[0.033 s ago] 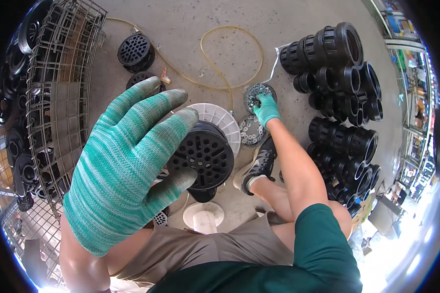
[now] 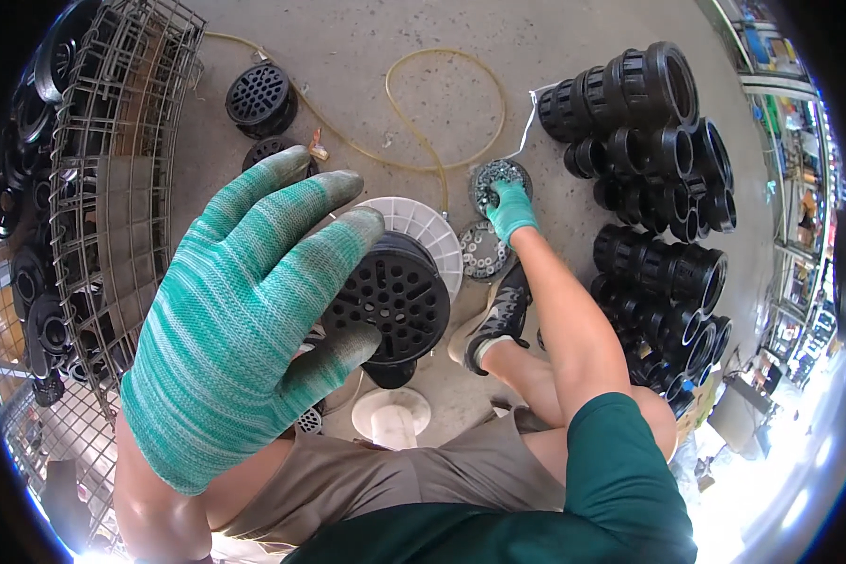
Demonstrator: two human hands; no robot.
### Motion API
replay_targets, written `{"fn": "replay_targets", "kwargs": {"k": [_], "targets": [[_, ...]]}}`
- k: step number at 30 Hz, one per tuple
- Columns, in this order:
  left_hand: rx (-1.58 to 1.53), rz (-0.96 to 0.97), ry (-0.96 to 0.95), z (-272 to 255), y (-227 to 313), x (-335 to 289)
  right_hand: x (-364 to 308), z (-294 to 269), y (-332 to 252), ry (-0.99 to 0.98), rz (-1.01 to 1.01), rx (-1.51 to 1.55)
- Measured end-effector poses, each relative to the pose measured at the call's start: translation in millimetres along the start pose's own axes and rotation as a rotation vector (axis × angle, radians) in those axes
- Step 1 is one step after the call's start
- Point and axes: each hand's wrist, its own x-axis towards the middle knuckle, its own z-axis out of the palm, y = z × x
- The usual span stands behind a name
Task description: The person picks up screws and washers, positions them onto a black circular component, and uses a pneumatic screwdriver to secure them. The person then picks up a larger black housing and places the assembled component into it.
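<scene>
Resting at the centre, just right of the left grip point(image 2: 240, 324), a black perforated piece point(image 2: 395, 305) turns its round, holed face upward; it looks like stiff moulded plastic, likely light for its bulk and not fragile, perhaps a little slick, and its outer rim would seem the surest hold; the left grip, gloved in green, spreads wide beside and partly over it, thumb well apart from the fingers and nothing seen in it, though whether the thumb touches the piece cannot be told; farther off to the right, the right grip point(image 2: 511, 209) dips into a far container point(image 2: 526, 173) of small metal parts point(image 2: 486, 179), fingertips hidden, so how closed it is and what it holds cannot be told; those parts look hard, best pinched singly.

Counted, there is one perforated piece at the centre; one white ribbed disc point(image 2: 448, 256) beyond it; two containers, the other being a near container point(image 2: 484, 280) of pale rings; two black grates point(image 2: 258, 95) far left; one yellow hose point(image 2: 505, 105); the black fittings point(image 2: 649, 89) stacked at right overlap too much to count.
</scene>
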Motion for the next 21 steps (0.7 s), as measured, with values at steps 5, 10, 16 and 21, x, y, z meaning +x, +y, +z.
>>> {"fn": "replay_targets", "kwargs": {"k": [5,10,16,21], "targets": [[-0.016,0.004,-0.043,-3.5,2.0,-1.2,14.6,-13.4,-9.7,-0.269,0.017,-0.122],[-0.010,-0.018,-0.057,-5.1,9.0,-0.2,12.0,-3.3,5.1,-0.166,0.030,-0.086],[0.001,0.000,-0.014,-2.7,11.0,-1.6,-8.6,-40.6,9.6,-0.167,0.606,1.178],[-0.010,0.053,0.092,-0.9,16.9,-0.9,-22.7,-71.5,17.7,-0.214,0.621,1.428]]}}
